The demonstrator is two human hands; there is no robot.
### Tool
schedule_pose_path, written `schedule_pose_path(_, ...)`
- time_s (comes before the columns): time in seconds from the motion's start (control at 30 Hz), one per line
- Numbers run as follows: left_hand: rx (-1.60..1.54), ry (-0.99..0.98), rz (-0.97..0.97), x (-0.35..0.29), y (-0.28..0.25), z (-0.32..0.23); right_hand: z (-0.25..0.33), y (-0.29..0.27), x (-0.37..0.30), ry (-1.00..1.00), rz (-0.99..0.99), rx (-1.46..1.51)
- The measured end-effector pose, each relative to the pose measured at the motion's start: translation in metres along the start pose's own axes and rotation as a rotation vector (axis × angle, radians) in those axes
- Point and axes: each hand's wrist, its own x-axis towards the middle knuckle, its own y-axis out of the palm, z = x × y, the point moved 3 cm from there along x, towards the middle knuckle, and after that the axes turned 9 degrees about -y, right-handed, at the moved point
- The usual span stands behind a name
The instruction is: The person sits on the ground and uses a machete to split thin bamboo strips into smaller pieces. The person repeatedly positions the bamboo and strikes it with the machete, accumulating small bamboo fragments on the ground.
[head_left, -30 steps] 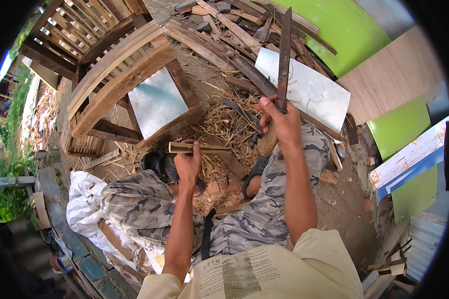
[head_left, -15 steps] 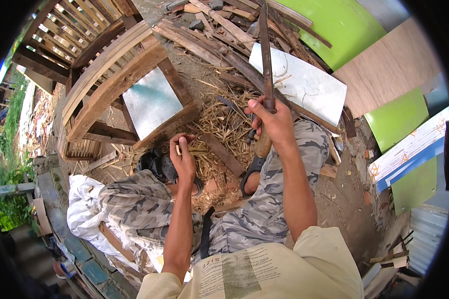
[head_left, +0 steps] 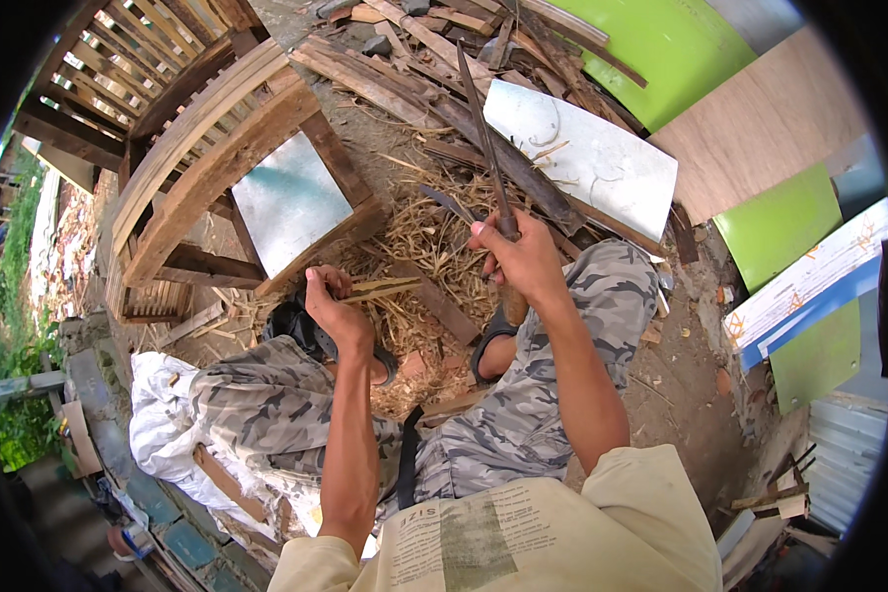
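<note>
My right hand (head_left: pixel 523 259) grips the wooden handle of a long dark blade (head_left: pixel 481 123), which points up and away from me. My left hand (head_left: pixel 333 308) holds a short pale stick of split wood (head_left: pixel 383 289), lying level and pointing right toward the blade hand. Both hands hover over a heap of straw-coloured shavings (head_left: pixel 426 242) on the ground between my knees. I sit in camouflage trousers (head_left: pixel 523 414) with dark sandals (head_left: pixel 486 331) on my feet.
A wooden slatted frame (head_left: pixel 202 148) stands at the left with a pale sheet (head_left: pixel 288 202) against it. A white panel (head_left: pixel 592 158) lies beyond the shavings among scrap timber (head_left: pixel 414 69). Green boards (head_left: pixel 681 49) and a brown board (head_left: pixel 760 128) lean at the right.
My right hand has swung the blade upward and tilted its tip left, from leaning right to nearly upright. My left hand stays on the stick over the shavings.
</note>
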Motion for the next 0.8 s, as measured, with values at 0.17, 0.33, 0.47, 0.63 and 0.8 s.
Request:
schedule_pose_path(0.17, 0.041, -0.014, 0.026, 0.001, 0.004, 0.007, -0.007, -0.002, -0.002, 0.036, -0.004, -0.037)
schedule_pose_path(0.33, -0.066, -0.043, 0.063, 0.008, 0.002, 0.022, -0.021, 0.003, -0.001, 0.03, 0.02, -0.096)
schedule_pose_path(0.47, -0.414, -0.223, 0.201, 0.021, 0.008, 0.025, -0.05, 0.019, -0.01, 0.146, 0.096, -0.152)
schedule_pose_path(0.63, -0.394, -0.387, -0.004, 0.035, 0.008, 0.02, -0.091, 0.056, -0.044, 0.262, 0.315, -0.329)
schedule_pose_path(0.8, -0.248, -0.375, -0.085, 0.035, 0.01, 0.016, -0.097, 0.091, -0.082, 0.203, 0.335, -0.299)
